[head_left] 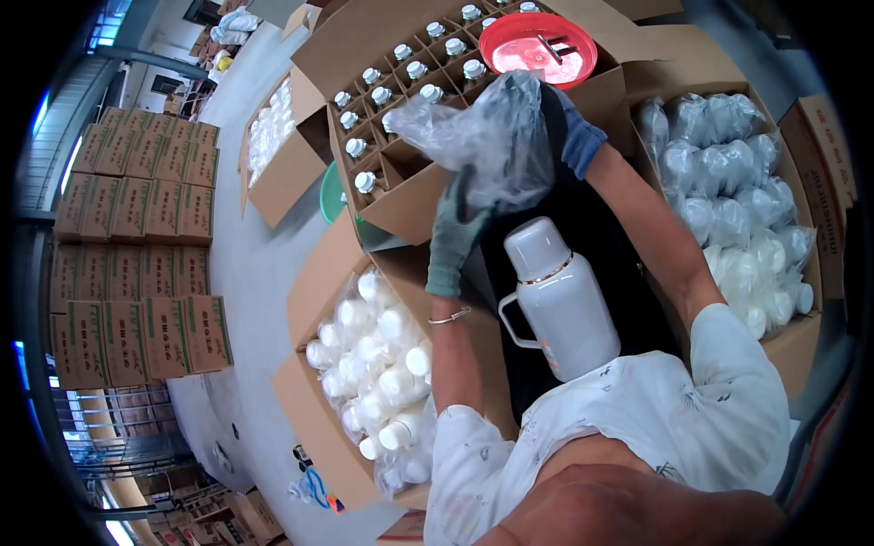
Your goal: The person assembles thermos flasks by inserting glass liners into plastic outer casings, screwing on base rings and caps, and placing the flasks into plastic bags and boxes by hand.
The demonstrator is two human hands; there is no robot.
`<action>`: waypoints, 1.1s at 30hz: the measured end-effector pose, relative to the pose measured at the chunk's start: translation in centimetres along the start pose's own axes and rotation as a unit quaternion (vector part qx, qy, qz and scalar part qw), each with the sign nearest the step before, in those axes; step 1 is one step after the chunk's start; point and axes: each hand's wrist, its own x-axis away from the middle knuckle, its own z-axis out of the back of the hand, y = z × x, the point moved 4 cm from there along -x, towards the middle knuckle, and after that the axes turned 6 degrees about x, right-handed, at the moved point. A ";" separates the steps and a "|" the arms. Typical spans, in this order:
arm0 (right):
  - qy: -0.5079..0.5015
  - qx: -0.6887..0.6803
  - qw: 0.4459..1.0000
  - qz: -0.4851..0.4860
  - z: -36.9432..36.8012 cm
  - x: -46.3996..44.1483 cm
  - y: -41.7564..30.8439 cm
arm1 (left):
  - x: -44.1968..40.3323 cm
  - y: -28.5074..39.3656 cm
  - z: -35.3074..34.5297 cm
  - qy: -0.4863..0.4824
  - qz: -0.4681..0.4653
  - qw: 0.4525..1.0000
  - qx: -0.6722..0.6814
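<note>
A crumpled clear plastic bag [501, 141] hangs between my two gloved hands. My left hand [455, 237], in a grey-green glove, is closed on its lower left edge. My right hand [566, 132], in a dark blue glove, grips its right side; the bag hides part of those fingers. Just beyond is a divided carton [401, 214] of clear bottles with white caps [416, 71], some of its cells covered by the bag. A red plastic basin [510, 35] with a dark object in it rests on the carton's far right corner. Below my hands stands a pale thermos jug [574, 309].
An open carton [314, 409] of bagged white containers [382, 355] is on my left, another of bagged containers [728, 209] on my right. A green basin [333, 193] sits by the divided carton. Stacked boxes [137, 264] stand at far left.
</note>
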 end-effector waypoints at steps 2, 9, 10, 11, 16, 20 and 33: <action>-0.005 0.008 0.999 0.032 0.6 -0.8 -1.6 | 0.9 -4.5 1.4 0.084 0.156 0.960 0.215; 0.164 0.331 0.929 -0.019 3.4 -0.9 3.1 | 6.5 -8.4 3.0 0.292 0.125 0.862 0.396; 0.149 0.442 0.884 -0.026 3.7 -1.0 3.6 | 5.9 -4.4 2.9 0.288 0.083 0.899 0.320; 0.138 0.438 0.888 -0.017 3.4 -0.6 3.5 | 5.3 -0.6 2.6 0.280 0.043 0.928 0.243; 0.056 0.416 0.907 0.023 -2.8 -0.7 2.1 | -0.8 3.9 -2.2 0.110 -0.011 0.994 0.005; -0.065 0.532 0.844 0.037 -4.6 0.3 -2.4 | -2.1 -8.0 -1.6 0.175 0.244 0.925 0.234; 0.003 0.772 0.609 0.179 3.2 14.2 -2.4 | 10.3 -1.8 -3.2 0.063 0.137 0.979 0.134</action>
